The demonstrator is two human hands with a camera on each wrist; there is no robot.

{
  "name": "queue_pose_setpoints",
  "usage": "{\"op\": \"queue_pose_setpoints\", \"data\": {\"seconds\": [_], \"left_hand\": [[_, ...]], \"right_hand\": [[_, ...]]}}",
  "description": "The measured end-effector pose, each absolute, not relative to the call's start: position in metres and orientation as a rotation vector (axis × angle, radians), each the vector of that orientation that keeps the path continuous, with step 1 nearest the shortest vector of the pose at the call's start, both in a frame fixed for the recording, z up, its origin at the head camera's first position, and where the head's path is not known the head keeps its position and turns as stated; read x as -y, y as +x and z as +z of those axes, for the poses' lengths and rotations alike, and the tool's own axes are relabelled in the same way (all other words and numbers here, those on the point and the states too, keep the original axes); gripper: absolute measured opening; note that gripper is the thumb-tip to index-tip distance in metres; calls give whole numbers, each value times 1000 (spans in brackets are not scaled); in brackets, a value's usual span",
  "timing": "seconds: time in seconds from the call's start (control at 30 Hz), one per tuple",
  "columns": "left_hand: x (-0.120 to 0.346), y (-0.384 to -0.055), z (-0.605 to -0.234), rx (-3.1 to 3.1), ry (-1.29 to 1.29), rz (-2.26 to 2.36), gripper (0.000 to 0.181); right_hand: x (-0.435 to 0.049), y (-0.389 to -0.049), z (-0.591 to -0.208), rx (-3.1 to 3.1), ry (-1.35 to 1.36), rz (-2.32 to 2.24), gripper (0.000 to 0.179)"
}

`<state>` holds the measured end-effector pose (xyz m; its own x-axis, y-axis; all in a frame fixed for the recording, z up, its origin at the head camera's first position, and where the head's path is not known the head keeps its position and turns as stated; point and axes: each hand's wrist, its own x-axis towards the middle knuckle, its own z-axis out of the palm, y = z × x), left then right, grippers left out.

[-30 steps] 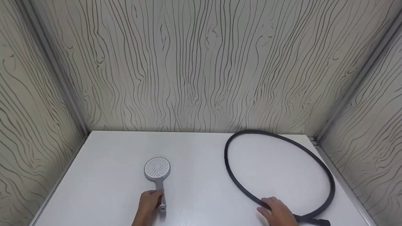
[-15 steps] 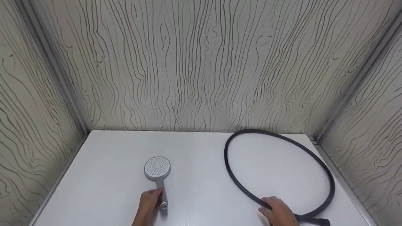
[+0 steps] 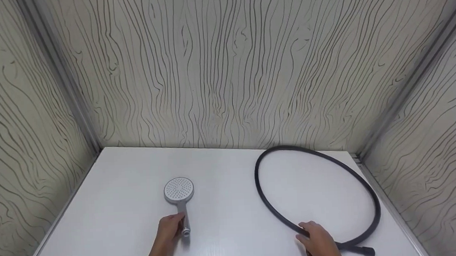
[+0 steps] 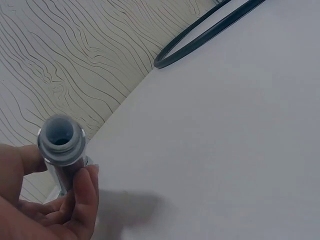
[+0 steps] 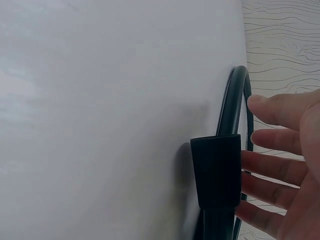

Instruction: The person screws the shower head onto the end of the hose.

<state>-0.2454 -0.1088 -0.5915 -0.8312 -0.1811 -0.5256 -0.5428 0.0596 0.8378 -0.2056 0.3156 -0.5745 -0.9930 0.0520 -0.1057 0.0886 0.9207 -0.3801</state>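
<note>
Near the front left of the table, my left hand (image 3: 170, 226) grips the handle of a grey shower head (image 3: 179, 190), its round white spray face turned up. The handle's hollow threaded end (image 4: 61, 140) points toward the left wrist camera, between thumb and fingers. On the right, my right hand (image 3: 319, 240) is over a looped black shower hose (image 3: 271, 207). In the right wrist view its fingers are extended and spread, with fingertips right at the edge of the hose's end fitting (image 5: 217, 172). The other hose end (image 3: 363, 251) lies to the right of this hand.
The white table (image 3: 219, 183) is bounded by a wood-grain patterned back wall (image 3: 217, 74) and side walls, with grey metal posts (image 3: 59, 78) at the corners. The hose loop reaches the table's back edge.
The lower end of the shower head's handle has swung slightly to the right. My right hand has shifted a little to the right; the hose loop lies almost as before.
</note>
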Motion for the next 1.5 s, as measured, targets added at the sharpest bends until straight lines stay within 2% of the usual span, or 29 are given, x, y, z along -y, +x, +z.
{"op": "queue_pose_setpoints", "data": {"seconds": [0.9,1.17,1.37,1.5], "left_hand": [[111,-246,-594,-2051,-743,1853,48],[110,-245,-593,-2034,-751,1873,46],[109,-245,-592,-2040,-747,1883,30],[109,-244,-592,-2017,-724,1898,31]], "right_hand": [[-344,-213,-564,-2850,113,-457,27],[-342,-200,-561,-2834,49,-508,8],[-349,-193,-563,-2715,37,-630,22],[-353,-191,-562,-2621,-6,-692,31]]}}
